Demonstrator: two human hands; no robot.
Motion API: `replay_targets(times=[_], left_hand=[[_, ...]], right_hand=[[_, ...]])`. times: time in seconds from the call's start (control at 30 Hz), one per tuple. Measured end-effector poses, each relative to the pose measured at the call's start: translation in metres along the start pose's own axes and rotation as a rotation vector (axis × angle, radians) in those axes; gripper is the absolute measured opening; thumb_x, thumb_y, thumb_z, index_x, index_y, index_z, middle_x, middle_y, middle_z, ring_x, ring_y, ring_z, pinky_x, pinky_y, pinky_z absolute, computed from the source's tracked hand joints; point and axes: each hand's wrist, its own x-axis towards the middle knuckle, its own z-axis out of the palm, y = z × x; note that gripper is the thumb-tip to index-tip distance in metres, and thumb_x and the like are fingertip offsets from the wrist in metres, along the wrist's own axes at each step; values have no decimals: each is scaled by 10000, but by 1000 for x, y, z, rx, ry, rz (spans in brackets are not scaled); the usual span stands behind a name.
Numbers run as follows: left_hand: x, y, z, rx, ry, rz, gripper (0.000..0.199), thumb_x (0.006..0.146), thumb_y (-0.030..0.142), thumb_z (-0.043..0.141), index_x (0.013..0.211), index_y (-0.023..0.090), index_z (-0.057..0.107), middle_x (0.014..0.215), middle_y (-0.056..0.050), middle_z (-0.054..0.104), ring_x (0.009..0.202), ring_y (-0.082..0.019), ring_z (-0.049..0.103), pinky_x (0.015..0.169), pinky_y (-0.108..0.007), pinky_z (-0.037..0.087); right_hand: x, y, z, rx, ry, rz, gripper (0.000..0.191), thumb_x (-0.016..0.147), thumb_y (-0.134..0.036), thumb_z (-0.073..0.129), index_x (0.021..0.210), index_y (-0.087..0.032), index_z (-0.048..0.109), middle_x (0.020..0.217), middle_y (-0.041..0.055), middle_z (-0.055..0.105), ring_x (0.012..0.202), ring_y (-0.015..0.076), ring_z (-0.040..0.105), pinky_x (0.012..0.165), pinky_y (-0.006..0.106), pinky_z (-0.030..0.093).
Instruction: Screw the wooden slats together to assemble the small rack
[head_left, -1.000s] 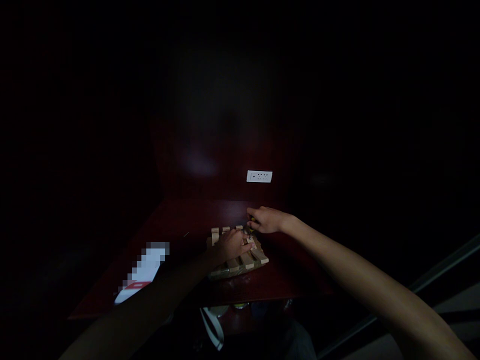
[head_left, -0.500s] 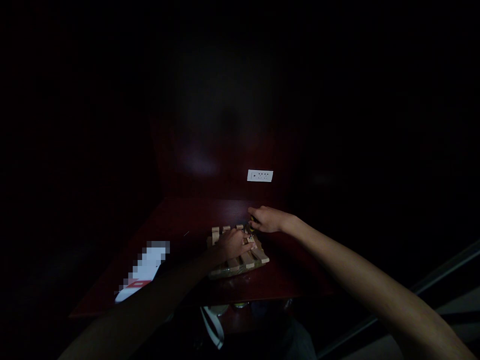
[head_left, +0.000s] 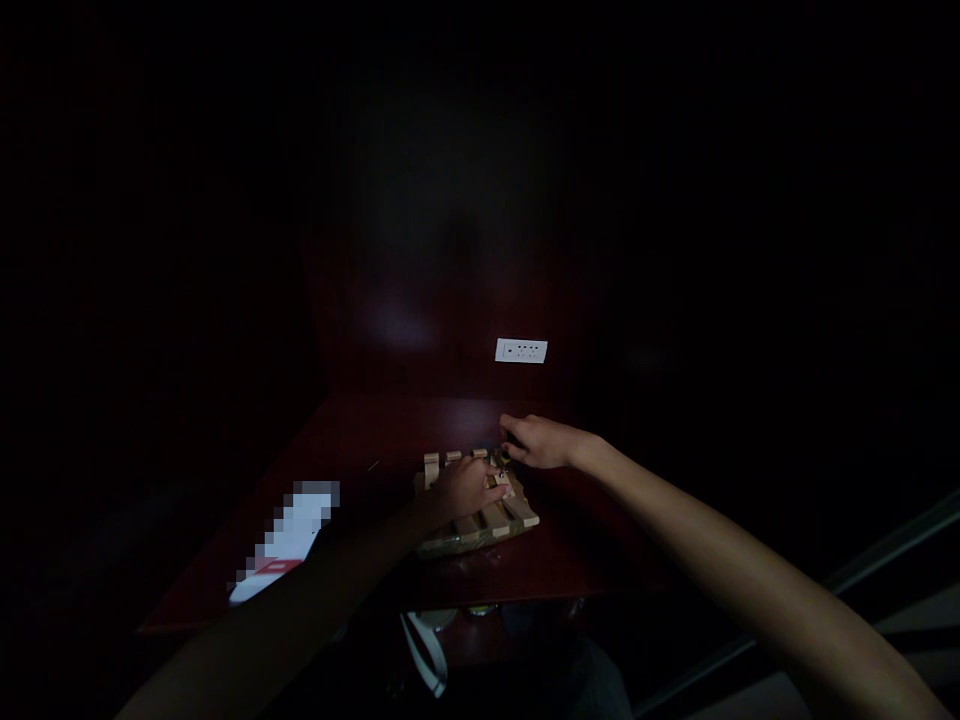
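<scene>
On the dark red table lies a slatted wooden piece (head_left: 496,519), pale strips side by side over a base with a shiny, wrapped-looking front edge. My left hand (head_left: 466,487) lies flat across the strips, its index finger and thumb spread near the right end. Just beyond it, over the back right corner, my right hand (head_left: 541,441) is closed round a small tool with a yellow and black handle (head_left: 505,459), which looks like a screwdriver. The tool's tip is by my left index finger, and its contact point is too small to make out.
A white sheet or packet with a red band (head_left: 277,567), partly pixelated, lies at the left of the table (head_left: 360,430). A thin stick-like item (head_left: 373,465) is behind it. On the back wall is a white socket panel (head_left: 521,351). A white strap (head_left: 426,655) hangs below the front edge.
My right hand has shifted slightly to the right and turned a little, so less of the yellow handle shows. My left hand and the wooden piece have stayed in place.
</scene>
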Motion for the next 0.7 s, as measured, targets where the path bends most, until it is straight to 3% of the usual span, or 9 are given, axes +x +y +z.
replay_targets(times=[0.17,0.3,0.7], left_hand=[[0,-1,0,2,16,26,378,855,508,510,934,202,717,828,-67,697,778,-201,635,713,-275,461],[0,-1,0,0,11,2,391,847,522,518,959,203,714,827,-73,698,796,-208,638,737,-281,460],[0,-2,2,-37,-6,2,368,852,494,520,973,199,705,814,-70,693,789,-213,635,750,-301,459]], right_hand=[[1,-2,-3,43,-41,68,194,883,-278,518,1049,-179,500,907,88,668,758,184,623,633,246,405],[0,-5,-6,57,-36,1,150,867,-228,517,1012,-194,502,883,59,666,737,166,616,619,233,397],[-3,-3,-3,-49,-47,75,265,916,-355,477,1069,-142,516,878,127,679,739,210,633,584,265,390]])
